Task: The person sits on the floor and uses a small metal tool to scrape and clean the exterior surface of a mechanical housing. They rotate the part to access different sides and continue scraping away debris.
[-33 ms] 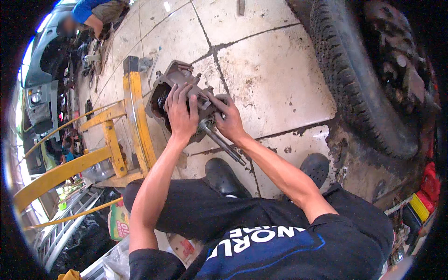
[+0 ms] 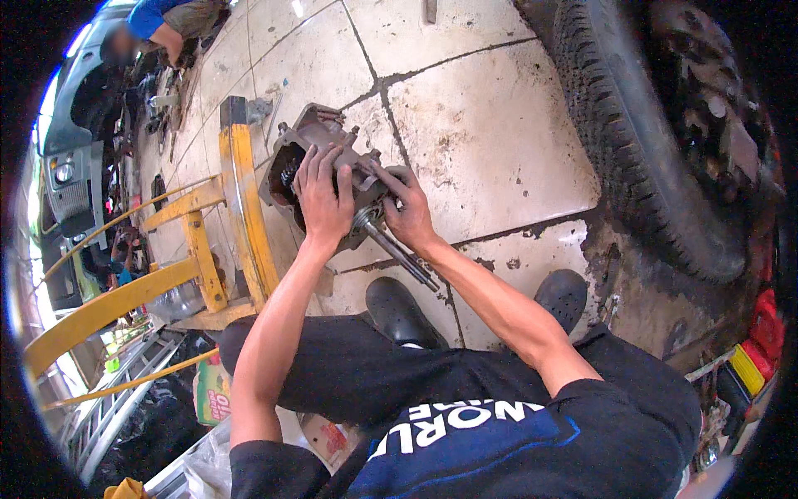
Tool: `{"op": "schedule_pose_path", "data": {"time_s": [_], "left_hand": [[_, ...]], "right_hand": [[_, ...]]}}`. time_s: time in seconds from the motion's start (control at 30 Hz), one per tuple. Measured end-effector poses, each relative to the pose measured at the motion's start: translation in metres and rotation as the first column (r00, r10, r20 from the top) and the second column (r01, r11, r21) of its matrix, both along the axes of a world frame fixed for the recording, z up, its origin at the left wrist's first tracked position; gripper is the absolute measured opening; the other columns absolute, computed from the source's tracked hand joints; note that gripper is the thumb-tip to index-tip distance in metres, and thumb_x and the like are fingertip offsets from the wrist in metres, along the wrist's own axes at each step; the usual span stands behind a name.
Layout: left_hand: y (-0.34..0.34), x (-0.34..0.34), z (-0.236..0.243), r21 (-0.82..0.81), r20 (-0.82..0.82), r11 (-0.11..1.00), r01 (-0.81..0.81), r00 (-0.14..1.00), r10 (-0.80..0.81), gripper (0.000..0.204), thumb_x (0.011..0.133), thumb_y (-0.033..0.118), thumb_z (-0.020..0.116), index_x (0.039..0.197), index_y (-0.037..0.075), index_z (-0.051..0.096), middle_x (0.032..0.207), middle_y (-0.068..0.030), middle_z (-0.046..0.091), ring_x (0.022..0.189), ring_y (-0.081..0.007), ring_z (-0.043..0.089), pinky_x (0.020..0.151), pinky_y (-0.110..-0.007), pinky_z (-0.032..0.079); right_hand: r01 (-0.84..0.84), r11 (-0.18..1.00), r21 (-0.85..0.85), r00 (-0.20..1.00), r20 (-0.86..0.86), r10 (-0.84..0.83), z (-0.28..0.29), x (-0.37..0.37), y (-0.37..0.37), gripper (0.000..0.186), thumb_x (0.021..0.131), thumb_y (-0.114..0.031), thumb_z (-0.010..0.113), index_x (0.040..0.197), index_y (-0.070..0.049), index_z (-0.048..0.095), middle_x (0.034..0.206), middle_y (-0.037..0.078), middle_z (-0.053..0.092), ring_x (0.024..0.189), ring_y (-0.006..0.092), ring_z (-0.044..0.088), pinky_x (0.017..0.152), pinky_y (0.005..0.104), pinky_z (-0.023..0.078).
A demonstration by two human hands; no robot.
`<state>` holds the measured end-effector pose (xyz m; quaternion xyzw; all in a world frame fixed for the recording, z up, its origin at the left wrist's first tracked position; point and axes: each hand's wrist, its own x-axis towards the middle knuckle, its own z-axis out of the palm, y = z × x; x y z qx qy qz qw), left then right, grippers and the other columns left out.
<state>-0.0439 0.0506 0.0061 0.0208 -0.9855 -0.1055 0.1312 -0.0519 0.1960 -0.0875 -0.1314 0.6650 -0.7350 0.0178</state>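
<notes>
A dark, greasy gearbox housing [image 2: 320, 126] rests on the tiled floor in front of me, its open cavity facing left. Metal teeth show dimly inside that opening. From its near side a splined steel shaft [image 2: 402, 259] sticks out toward my feet. My left hand [image 2: 327, 198] lies across the top of the housing, fingers stretched out and close to the opening's rim. Bent fingers of my right hand [image 2: 407, 209] grip the housing's right side just above the shaft, the index finger reaching along a raised lug. The fingertips are blackened, and the right thumb is partly hidden.
A yellow metal frame [image 2: 243, 200] stands close on the left. At the right is a big tire [image 2: 628, 158] beside greasy machine parts. My black clogs [image 2: 399, 312] flank the shaft's end. Another person in a blue sleeve [image 2: 150, 18] crouches at the far left near a vehicle.
</notes>
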Motion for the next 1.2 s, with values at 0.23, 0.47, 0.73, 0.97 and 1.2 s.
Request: {"op": "schedule_pose_path", "data": {"time_s": [0.23,0.47,0.73,0.97,1.2], "left_hand": [[-0.002,-0.004,0.003,0.007,0.004,1.000,-0.011,1.000,0.011,0.036,0.101,0.025,0.052,0.131,0.006,0.060,0.136,-0.0129,0.059,0.138,-0.0372,0.043,0.115,-0.048,0.028],[-0.002,-0.007,0.002,-0.001,-0.016,1.000,-0.006,1.000,0.006,0.037,0.101,0.026,0.053,0.130,0.005,0.060,0.137,-0.0130,0.059,0.137,-0.0364,0.043,0.115,-0.047,0.027],[0.000,-0.007,0.000,-0.006,-0.023,1.000,-0.004,1.000,0.004,0.037,0.101,0.027,0.053,0.130,0.005,0.060,0.136,-0.0132,0.059,0.138,-0.0363,0.043,0.114,-0.048,0.028],[0.001,-0.007,0.001,-0.008,-0.024,1.000,-0.005,1.000,0.004,0.037,0.101,0.026,0.054,0.131,0.006,0.060,0.135,-0.0134,0.059,0.137,-0.0368,0.043,0.114,-0.049,0.028],[0.004,-0.007,-0.001,0.004,-0.024,1.000,-0.006,1.000,0.006,0.038,0.101,0.028,0.053,0.131,0.005,0.059,0.135,-0.0141,0.059,0.137,-0.0367,0.043,0.114,-0.050,0.028]], "right_hand": [[0.062,0.993,0.100,0.983,-0.178,-0.043,0.002,-0.007,0.006,0.059,0.077,0.010,0.065,0.131,-0.013,0.068,0.113,0.015,0.066,0.107,0.0320,0.061,0.094,0.0402,0.048],[0.078,0.992,0.102,0.990,-0.123,-0.065,-0.006,-0.008,0.016,0.045,0.077,0.010,0.066,0.118,-0.009,0.073,0.104,0.014,0.070,0.094,0.0321,0.067,0.083,0.0384,0.054],[0.117,0.986,0.117,0.993,-0.041,-0.113,-0.006,-0.004,0.009,0.036,0.080,0.010,0.065,0.111,-0.007,0.074,0.101,0.015,0.071,0.094,0.0313,0.069,0.082,0.0369,0.055],[0.115,0.984,0.134,0.993,-0.025,-0.113,-0.013,-0.005,0.012,0.026,0.084,0.007,0.065,0.106,-0.004,0.073,0.097,0.015,0.071,0.090,0.0313,0.069,0.081,0.0368,0.054],[0.089,0.981,0.174,0.996,-0.002,-0.090,-0.024,-0.001,0.013,0.025,0.083,0.009,0.063,0.105,-0.002,0.071,0.094,0.017,0.069,0.087,0.0340,0.068,0.078,0.0380,0.053]]}}
